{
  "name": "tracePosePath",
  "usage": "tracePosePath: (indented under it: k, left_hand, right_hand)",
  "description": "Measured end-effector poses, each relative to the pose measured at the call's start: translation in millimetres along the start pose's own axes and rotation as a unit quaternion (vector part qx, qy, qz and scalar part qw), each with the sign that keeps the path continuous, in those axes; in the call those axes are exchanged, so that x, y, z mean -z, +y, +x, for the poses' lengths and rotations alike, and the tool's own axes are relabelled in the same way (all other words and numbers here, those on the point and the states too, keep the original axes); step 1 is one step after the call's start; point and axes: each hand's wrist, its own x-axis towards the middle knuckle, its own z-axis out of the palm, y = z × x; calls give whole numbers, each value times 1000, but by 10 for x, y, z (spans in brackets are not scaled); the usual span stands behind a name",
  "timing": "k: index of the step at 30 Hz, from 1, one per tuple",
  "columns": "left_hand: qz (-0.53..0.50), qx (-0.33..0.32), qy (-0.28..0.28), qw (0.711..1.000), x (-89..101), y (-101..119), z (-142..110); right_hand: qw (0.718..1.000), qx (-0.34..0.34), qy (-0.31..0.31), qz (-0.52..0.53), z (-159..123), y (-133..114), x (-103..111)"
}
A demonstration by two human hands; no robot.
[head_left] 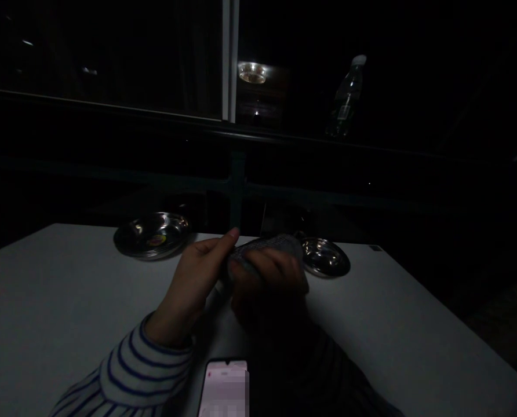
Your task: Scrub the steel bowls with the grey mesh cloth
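Observation:
My right hand (269, 281) is closed around a grey textured cloth (284, 244), which bunches out above the knuckles. My left hand (200, 269) is beside it, thumb stretched up along the near end of the cloth and fingers curled out of sight. Between the two palms lies something dark, too dim to make out, and what the left fingers hold is hidden. A shiny metal dish (152, 236) with a yellow-and-red sticker rests left of my hands. Just beyond the right hand is a smaller metal bowl (326, 258).
Underneath is a white table (80, 289). A lit phone (224, 388) lies at its near edge, between my forearms. Past the far edge, a clear plastic bottle (349, 95) with a white cap stands on a dark ledge by a window frame (230, 63). The room is very dark.

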Motion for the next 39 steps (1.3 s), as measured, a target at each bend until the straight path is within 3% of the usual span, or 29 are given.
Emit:
tracePosePath:
  k: [3,9,11,17,21,24,30,32,35,39]
  left_hand:
    - [4,-2,2,1000,-4,-13,-2]
    - [-26,6,45,999,-1,32,12]
    - [-29,4,42,999,-1,33,14]
    - [-14,9,26,1000,10,17,15]
    - [-13,1,50,999,13,36,15]
    - [-10,10,23,1000,-5,39,-1]
    - [-34,15,-28,999,-26,-39,-5]
    - [-53,13,-33,998,-17,-60,11]
    - [-79,19,-40,996,-11,-54,26]
    - [-95,40,-40,994,-25,-17,6]
  right_hand:
    - [999,26,-20,1,-22,-47,28]
    - [988,-135,61,31,27,266,60]
    - [984,-157,71,38,31,264,44]
    - [999,-16,-10,38,-17,85,34]
    - [993,-103,41,37,6,261,73]
    - [988,-138,53,37,26,330,66]
    - [997,57,-47,2,-57,-41,-76]
    - [994,92,-66,-2,-71,-96,-88]
    - [996,65,-58,-7,-47,-4,-35]
    - [998,-54,-21,-6,11,177,45]
